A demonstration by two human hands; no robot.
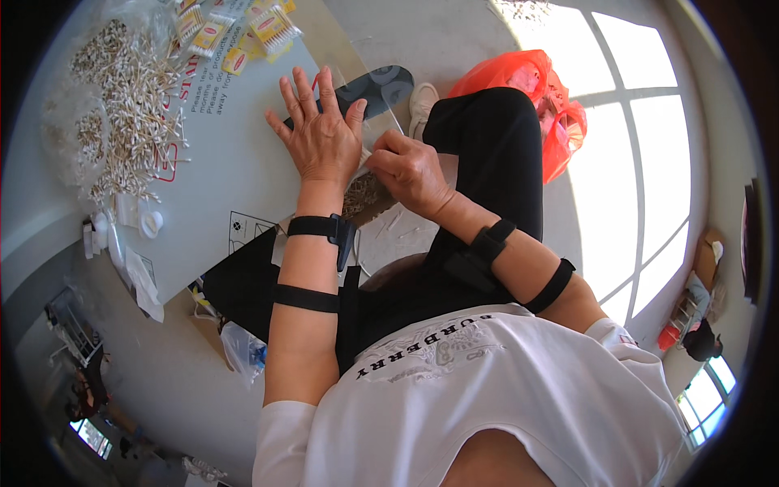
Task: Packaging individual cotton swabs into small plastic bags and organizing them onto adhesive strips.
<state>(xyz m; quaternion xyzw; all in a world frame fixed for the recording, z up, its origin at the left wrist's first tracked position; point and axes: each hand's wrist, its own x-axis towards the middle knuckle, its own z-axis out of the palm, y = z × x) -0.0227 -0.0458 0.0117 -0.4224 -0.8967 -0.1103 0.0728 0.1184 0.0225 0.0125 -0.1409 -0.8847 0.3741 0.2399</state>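
Observation:
My left hand [322,134] is spread palm down at the table edge, over a dark grey rounded flat piece [381,85], with nothing visible in its fingers. Beside its wrist, my right hand [410,172] is closed in a pinch. Something thin and whitish shows by its fingertips, but I cannot make out what it is. Below the hands, a box [380,208] with many small swab-like sticks inside sits partly hidden by my left wrist. A large heap of loose cotton swabs [134,101] lies on clear plastic at the table's left.
Several yellow-labelled cotton swab packs [274,28] lie at the table's far side. The grey table [211,174] ends beside my legs. A red plastic bag [560,122] rests on the floor past my knee. White tape-like rolls [151,223] sit near the left edge.

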